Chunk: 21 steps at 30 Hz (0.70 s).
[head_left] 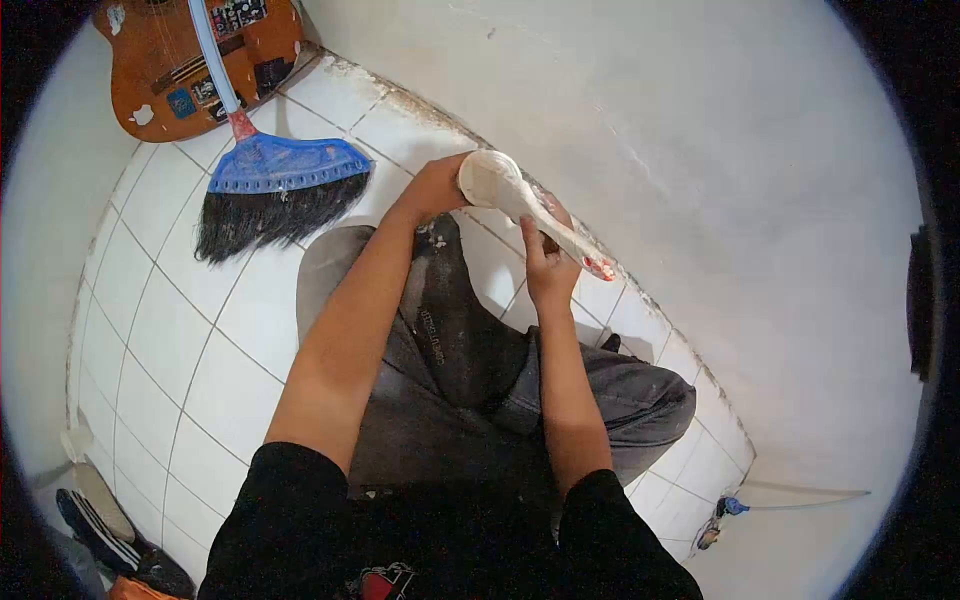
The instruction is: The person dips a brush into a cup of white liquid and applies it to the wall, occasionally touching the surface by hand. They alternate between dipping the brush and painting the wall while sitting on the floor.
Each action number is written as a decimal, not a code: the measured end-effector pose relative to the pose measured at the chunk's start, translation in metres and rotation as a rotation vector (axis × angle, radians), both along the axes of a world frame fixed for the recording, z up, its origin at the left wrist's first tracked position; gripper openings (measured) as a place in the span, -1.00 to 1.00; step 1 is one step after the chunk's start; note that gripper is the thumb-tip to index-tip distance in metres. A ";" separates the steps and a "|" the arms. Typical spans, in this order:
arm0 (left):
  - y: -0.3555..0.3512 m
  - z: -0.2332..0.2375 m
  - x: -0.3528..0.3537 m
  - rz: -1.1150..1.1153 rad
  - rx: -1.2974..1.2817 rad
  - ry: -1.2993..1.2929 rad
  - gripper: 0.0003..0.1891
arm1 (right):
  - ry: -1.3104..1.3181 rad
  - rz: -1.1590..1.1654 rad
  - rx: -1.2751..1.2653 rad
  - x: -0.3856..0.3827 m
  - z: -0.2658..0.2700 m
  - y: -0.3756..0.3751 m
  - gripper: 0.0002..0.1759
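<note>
A long off-white object (487,181), rounded at its upper left end and narrowing to a tip with red marks at the lower right, is held up near the wall. My left hand (443,187) grips the rounded end from the left side, its fingertips hidden behind the object. Around the narrower part is my right hand (548,252), with the thumb on the near face and the other fingers partly hidden behind. Below the hands are my crossed legs in dark grey trousers (440,440).
At the upper left, a blue broom (290,163) with black bristles leans before an orange-brown guitar (200,70). White floor tiles (235,370) meet a pale wall (750,240) on the right. Shoes (100,530) lie at lower left; a blue-ended fitting (736,506) is at lower right.
</note>
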<state>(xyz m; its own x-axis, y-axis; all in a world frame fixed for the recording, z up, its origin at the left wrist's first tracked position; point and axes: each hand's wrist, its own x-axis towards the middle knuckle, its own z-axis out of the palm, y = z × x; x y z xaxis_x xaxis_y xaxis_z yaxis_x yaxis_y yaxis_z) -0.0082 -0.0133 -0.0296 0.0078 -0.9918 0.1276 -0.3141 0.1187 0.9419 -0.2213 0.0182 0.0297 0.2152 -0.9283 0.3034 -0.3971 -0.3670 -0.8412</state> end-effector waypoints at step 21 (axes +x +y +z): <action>0.005 0.013 -0.001 0.024 0.043 -0.089 -0.23 | -0.080 0.118 -0.014 0.006 0.003 0.006 -0.52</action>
